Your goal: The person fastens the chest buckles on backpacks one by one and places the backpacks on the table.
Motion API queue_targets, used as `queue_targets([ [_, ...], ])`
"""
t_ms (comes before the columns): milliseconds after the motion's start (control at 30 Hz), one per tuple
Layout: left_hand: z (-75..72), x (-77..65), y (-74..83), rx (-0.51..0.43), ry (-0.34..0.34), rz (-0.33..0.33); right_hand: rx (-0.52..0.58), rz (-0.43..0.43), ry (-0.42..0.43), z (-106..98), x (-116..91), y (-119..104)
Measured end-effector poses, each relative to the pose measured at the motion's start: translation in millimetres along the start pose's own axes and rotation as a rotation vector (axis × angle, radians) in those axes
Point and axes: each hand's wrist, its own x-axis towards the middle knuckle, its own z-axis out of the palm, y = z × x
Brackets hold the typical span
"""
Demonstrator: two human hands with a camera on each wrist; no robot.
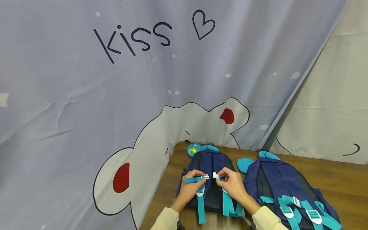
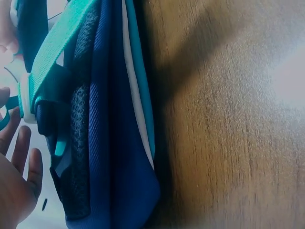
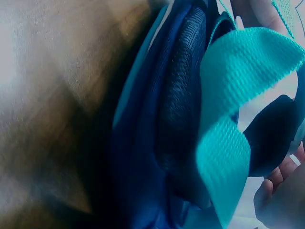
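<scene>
Background: grey-blue curtain (image 1: 72, 95) with the word "kiss", a drawn heart and a white bear with red spots, hanging behind the counter.
Counter: brown wood (image 1: 339, 185), seen in all three views; in the wrist views the wood grain is blurred.
Backpack: navy with teal trim (image 1: 211, 163), lying on the counter with the strap side up, near the counter's left edge.
Straps: two teal shoulder straps (image 1: 201, 207) run down the backpack toward the person.
Left hand: (image 1: 191, 188) rests on the backpack; the fingers are curled and pinch the left buckle half (image 1: 204, 177) at the end of a short teal strap.
Right hand: (image 1: 234, 185) also rests on the backpack; the fingers are curled and pinch the right buckle half (image 1: 215, 175).
Buckle: both halves are white, facing each other, very near, with a small gap between them.
Second backpack: same navy and teal colours (image 1: 287, 191), lying just to the right of the first one, strap side up, with white adjusters on its straps.
Sleeves: pale yellow (image 1: 166, 220), at both wrists.
</scene>
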Motion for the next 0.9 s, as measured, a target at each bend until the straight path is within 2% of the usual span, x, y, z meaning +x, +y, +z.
queue_targets([
  [200, -3.3, -0.1, -1.2, -0.102, -0.062, -0.024, -0.039, -0.002, -0.039, -4, 4, -7],
  [333, -3.9, -0.6, -1.7, -0.137, -0.101, -0.029, -0.063, 0.015, -0.075, -4, 4, -10],
  [467, -3.0, -0.8, -0.4, -0.146, -0.108, -0.017, -0.08, 0.02, -0.092, -4, 3, -12],
  [667, -1.1, -0.8, 2.4, -0.177, -0.104, -0.06, -0.091, -0.015, -0.081, -3, 3, -12],
  [900, -0.9, -2.5, -0.4, -0.19, -0.114, -0.068, -0.101, -0.021, -0.1, 0, 3, -14],
])
